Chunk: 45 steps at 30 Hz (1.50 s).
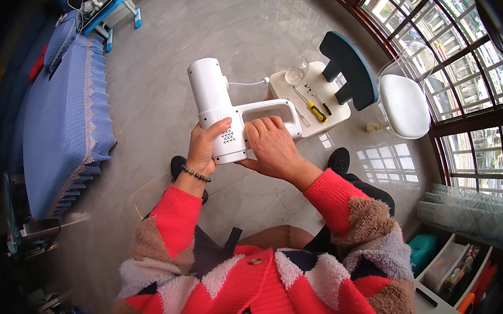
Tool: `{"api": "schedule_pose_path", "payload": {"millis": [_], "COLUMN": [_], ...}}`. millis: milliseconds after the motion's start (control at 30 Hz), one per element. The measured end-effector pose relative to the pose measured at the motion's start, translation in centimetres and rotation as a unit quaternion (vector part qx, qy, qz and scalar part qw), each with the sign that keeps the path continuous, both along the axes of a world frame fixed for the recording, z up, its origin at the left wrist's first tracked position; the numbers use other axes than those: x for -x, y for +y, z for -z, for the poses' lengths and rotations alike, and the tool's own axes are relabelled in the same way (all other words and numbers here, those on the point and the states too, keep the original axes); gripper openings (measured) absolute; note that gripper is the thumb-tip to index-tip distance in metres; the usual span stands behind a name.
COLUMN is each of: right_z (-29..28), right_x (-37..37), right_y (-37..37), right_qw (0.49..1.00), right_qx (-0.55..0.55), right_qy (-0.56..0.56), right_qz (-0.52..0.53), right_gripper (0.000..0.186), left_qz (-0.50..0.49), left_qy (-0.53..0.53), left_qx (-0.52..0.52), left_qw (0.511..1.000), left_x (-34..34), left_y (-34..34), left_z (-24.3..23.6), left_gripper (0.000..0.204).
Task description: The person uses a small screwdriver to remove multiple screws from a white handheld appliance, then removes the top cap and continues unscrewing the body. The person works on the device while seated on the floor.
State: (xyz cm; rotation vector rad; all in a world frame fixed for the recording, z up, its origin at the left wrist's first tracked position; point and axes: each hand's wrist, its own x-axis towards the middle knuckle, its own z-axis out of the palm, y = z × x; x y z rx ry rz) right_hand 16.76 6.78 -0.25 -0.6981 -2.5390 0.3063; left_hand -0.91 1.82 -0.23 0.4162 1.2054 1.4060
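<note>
A white handheld appliance (220, 104) with a cylindrical body and a loop handle is held up in front of me, over the floor. My left hand (204, 147), with a bead bracelet on the wrist, grips its lower body from the left, thumb across the front. My right hand (271, 148) wraps the lower part of the handle from the right. A white cord (248, 83) trails from the appliance toward the small table.
A small white table (337, 113) beyond holds a glass bowl (295, 75), a yellow-handled screwdriver (316, 111) and small parts. A dark teal chair (347, 67) and a white chair (404, 104) stand behind it. A blue sofa (59, 118) lies left; storage bins (450, 261) right.
</note>
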Motion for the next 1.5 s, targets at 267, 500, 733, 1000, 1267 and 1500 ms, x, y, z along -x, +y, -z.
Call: {"api": "schedule_pose_path", "payload": {"millis": [267,500,733,1000,1267,1500], "right_z": [0.0,-1.1,-2.2,4.0,11.2,15.2], "right_x": [0.1,-0.1,-4.3,-8.7,-9.9,-10.1], "right_y": [-0.3,-0.3,6.5,10.9,18.2,19.7], "right_qw": [1.000,0.999,0.968,0.942,0.897,0.903], "right_qx": [0.016,-0.033,-0.100,0.020,0.148,0.154], "right_qy": [0.001,0.033,0.130,-0.040,-0.083,-0.100], "right_qz": [0.012,0.011,0.190,0.333,0.409,0.389], "right_gripper": [0.063,0.076,0.013,0.032,0.017,0.017], "left_qz": [0.004,-0.035,-0.154,-0.176,-0.168,-0.163], "left_qy": [-0.004,-0.052,-0.101,-0.104,-0.079,-0.075], "left_qx": [0.003,-0.010,-0.080,-0.106,-0.040,-0.021], "left_qw": [1.000,0.998,0.980,0.973,0.982,0.984], "left_x": [0.1,1.4,5.8,7.0,5.6,4.9], "left_y": [0.0,0.5,0.8,0.5,0.7,0.6], "left_z": [0.0,0.8,-0.2,-1.0,-0.9,-0.8], "left_gripper": [0.051,0.046,0.052,0.055,0.051,0.050]}}
